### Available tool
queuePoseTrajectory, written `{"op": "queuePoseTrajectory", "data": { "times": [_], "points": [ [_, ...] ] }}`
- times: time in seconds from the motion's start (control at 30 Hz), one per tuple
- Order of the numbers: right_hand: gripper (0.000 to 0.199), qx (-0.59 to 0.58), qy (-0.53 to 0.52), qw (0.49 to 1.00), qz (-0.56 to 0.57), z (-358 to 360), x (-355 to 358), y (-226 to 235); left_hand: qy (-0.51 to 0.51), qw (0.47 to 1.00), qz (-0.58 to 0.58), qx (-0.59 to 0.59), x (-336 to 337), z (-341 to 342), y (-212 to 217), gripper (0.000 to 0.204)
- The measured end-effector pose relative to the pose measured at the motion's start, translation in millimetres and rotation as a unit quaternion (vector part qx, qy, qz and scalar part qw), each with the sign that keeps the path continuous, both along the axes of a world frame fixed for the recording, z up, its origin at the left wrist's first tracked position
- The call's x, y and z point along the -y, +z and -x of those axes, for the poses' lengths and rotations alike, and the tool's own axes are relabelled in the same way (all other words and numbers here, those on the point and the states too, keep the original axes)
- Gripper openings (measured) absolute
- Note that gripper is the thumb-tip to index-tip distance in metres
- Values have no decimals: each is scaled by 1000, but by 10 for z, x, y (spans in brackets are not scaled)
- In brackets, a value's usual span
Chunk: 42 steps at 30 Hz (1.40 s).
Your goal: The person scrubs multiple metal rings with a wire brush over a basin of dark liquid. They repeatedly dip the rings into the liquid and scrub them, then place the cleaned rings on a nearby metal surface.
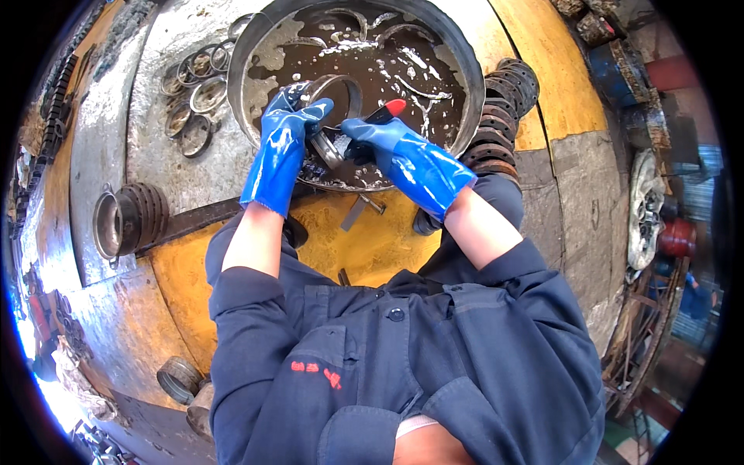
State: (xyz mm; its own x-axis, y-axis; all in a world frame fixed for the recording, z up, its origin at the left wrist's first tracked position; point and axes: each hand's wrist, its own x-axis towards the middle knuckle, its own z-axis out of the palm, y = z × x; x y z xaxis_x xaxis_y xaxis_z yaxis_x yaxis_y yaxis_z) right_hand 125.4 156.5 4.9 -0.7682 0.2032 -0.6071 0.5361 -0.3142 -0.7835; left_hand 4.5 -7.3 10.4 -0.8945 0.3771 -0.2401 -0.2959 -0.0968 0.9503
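Observation:
Both my hands wear long blue rubber gloves and work over a wide round metal basin point(472, 85) of dark, foamy liquid. My left hand point(287, 128) is closed on a metal ring point(354, 93), which it holds tilted above the liquid near the basin's near side. In my right hand point(397, 149) is a brush with a black handle and red end point(395, 107). Its pale bristles, partly hidden by the glove, are against or close to the ring's lower band; contact is hard to tell. Several curved metal pieces point(407, 29) poke out of the liquid farther back.
Left of the basin, several thin rings point(195, 136) lie on a metal sheet. A stack of flanged metal parts point(139, 217) rests nearer. Dark round discs point(496, 132) line the basin's right. A flat metal tool point(353, 213) lies on the yellow floor. Cylinders point(180, 378) stand at lower left.

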Motion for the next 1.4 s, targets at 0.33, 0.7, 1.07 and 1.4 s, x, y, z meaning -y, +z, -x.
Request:
{"op": "queuePoseTrajectory", "data": {
  "times": [0.33,0.7,1.07,1.4],
  "points": [
    [31,-43,-27,916,-398,-93,-289,-218,-19,998,51,-1,164,57,17,45],
    [24,-229,5,935,-270,45,-432,532,-169,942,242,-162,93,26,-139,45],
    [42,-42,81,879,-468,18,-946,346,-217,959,162,-89,23,-29,-188,54],
    [38,-137,121,924,-336,34,-574,589,-258,926,224,-162,-31,30,-421,46]
  ]
}}
